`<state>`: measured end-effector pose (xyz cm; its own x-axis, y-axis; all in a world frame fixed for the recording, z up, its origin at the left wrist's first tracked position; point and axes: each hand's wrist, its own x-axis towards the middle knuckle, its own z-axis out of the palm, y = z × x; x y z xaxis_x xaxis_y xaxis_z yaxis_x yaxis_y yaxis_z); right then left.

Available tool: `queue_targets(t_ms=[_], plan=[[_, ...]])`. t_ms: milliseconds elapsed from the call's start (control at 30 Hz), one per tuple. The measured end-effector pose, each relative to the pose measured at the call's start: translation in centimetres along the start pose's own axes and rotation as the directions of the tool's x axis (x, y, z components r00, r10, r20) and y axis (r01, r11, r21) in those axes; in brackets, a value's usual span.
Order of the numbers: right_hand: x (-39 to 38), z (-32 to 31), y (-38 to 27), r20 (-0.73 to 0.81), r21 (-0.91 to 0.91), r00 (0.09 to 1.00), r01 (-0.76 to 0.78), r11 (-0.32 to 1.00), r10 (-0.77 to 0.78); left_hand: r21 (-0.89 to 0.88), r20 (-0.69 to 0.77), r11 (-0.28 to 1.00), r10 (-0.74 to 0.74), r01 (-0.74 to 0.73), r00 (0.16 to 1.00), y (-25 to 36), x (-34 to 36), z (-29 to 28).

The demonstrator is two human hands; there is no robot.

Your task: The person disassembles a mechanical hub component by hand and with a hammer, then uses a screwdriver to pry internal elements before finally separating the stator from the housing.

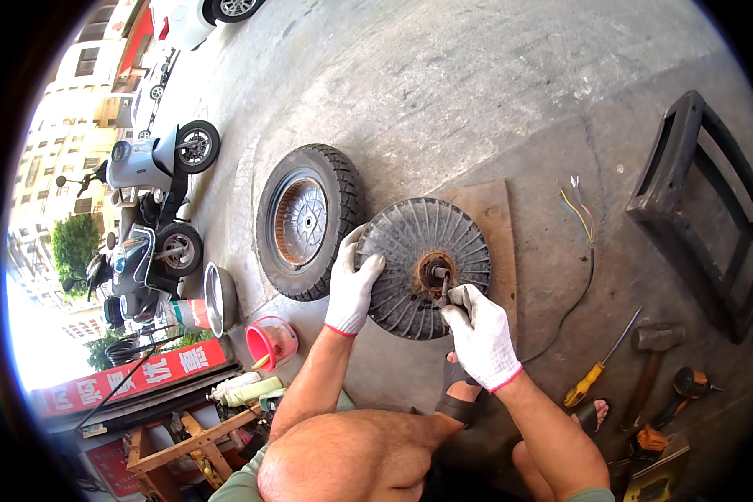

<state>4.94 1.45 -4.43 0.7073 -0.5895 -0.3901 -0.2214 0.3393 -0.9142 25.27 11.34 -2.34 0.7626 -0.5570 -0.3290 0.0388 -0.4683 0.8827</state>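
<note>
A round, dark grey ribbed hub cover [391, 243] stands tilted in front of me, with a rusty ring and a shaft at its centre. My left hand [353, 289], in a white knit glove, grips the cover's left rim, thumb on the ribbed face and the other fingers largely hidden. My right hand [482, 333], gloved alike, is closed on a slim dark tool [445, 289] held at the rusty centre; its exact kind is hidden by the fingers. Just beyond my left hand lies a tyred wheel [339, 197], its open hub showing a rust-coloured inner ring.
A brown board [499, 243] lies behind the cover. To the right are a cable [588, 280] with coloured wire ends, a yellow-handled screwdriver [584, 385], a hammer [657, 338], a power drill [690, 383] and a black metal frame [686, 226]. A pink bucket [284, 335] and parked scooters [142, 171] are left.
</note>
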Motion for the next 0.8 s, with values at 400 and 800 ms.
queue_targets(t_ms=[400, 800], plan=[[-2.2, -6.3, -1.3, 0.099, 0.263, 0.950, -0.311, 0.913, 0.295, 0.113, 0.003, 0.985, 0.128, -0.128, 0.992, 1.2, -0.9, 1.3], [-2.4, -7.7, -5.1, 0.249, 0.249, 0.906, -0.401, 0.881, 0.342, 0.371, 0.032, 0.894, 0.257, -0.251, 0.966, 3.9, -2.8, 3.6]])
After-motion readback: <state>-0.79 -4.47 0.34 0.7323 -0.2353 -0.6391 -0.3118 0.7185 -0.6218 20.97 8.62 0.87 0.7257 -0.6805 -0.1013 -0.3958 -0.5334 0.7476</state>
